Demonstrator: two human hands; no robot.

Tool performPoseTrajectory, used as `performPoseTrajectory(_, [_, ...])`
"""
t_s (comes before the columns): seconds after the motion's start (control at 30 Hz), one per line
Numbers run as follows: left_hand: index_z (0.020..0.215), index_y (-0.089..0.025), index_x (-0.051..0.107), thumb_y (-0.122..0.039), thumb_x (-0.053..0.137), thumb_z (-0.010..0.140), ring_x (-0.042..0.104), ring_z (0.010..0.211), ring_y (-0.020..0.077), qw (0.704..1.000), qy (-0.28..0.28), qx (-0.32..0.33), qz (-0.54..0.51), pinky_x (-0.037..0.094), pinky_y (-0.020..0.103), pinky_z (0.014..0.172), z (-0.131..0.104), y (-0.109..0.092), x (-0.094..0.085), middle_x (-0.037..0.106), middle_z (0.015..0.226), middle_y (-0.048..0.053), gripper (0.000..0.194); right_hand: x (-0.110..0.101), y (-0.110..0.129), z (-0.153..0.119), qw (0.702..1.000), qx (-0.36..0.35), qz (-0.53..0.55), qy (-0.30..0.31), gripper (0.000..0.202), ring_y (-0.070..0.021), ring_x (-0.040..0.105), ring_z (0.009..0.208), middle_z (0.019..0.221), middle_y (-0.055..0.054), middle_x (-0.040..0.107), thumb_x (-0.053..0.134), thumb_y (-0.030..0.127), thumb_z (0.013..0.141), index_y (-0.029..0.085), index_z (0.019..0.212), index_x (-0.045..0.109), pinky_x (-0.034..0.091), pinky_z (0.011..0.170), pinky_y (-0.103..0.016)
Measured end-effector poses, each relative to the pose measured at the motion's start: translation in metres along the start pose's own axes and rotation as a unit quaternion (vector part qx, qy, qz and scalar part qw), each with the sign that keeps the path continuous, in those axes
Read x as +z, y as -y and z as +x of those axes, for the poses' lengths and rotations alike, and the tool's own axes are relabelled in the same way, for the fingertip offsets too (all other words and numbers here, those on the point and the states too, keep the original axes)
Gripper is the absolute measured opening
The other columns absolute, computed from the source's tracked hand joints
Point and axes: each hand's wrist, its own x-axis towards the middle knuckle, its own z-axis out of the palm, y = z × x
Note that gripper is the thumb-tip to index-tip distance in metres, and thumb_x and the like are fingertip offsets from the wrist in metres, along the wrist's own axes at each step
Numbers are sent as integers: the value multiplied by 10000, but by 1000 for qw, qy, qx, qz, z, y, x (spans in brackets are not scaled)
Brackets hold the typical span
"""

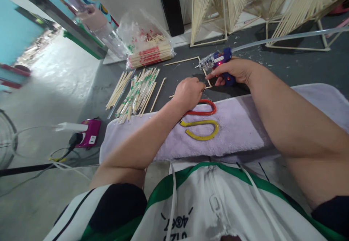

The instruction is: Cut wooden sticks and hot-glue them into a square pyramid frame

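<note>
My right hand (231, 71) is wrapped round a blue glue gun (222, 57); its red light glows and its foil-covered nozzle points left. Under it on the dark tabletop lies a three-sided frame of thin wooden sticks (182, 60). My left hand (189, 91) is closed over the frame's near stick, which shows on both sides of the hand; the fingertips are partly hidden. Just below that hand, scissors (203, 122) with one red and one yellow handle rest on a lilac towel (240, 124), their blades hidden by my left forearm.
Wrapped chopsticks (139, 91) and loose sticks (118, 90) lie at the left, with a bagged bundle (151, 55) behind. A phone (171, 8) leans on the wall. Stick structures (209, 15) stand at the back right. A clear glue stick (286, 37) trails from the gun. A pink power adapter (91, 133) is at the left edge.
</note>
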Motion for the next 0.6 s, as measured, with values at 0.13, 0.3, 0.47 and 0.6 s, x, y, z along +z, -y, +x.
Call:
performPoseTrajectory(0.13, [1153, -189, 846, -189, 519, 990, 710, 1025, 272, 1000, 4, 1, 3, 552, 402, 895, 0, 0, 0, 787, 1119, 132, 365, 1, 0, -3, 1000, -8, -1, -1, 120, -86, 673, 592, 897, -80, 826, 807, 76, 870, 128, 867, 699, 486, 529, -166])
performPoseTrajectory(0.3, [1148, -192, 847, -191, 517, 994, 707, 1021, 265, 1000, 1, 0, -3, 551, 400, 900, 0, 0, 0, 786, 1111, 127, 365, -1, -2, 1, 1000, -14, -20, 7, 104, -99, 685, 592, 977, -82, 835, 833, 121, 841, 159, 849, 737, 517, 521, -184])
performPoseTrajectory(0.47, [1141, -193, 846, -185, 520, 994, 705, 1018, 263, 1000, 5, -5, -5, 549, 402, 901, 0, -1, 0, 783, 1119, 126, 357, -1, -3, 1, 1000, -15, -27, -2, 119, -92, 688, 606, 984, -104, 831, 850, 144, 858, 118, 905, 743, 514, 559, -183])
performPoseTrajectory(0.6, [1139, -194, 844, -191, 515, 999, 703, 1029, 269, 1000, 3, -7, -12, 545, 409, 912, 0, 0, 0, 782, 1126, 126, 357, 0, -1, 0, 1000, -12, -11, -1, 143, -97, 682, 578, 929, -89, 823, 845, 103, 851, 142, 819, 711, 515, 527, -185])
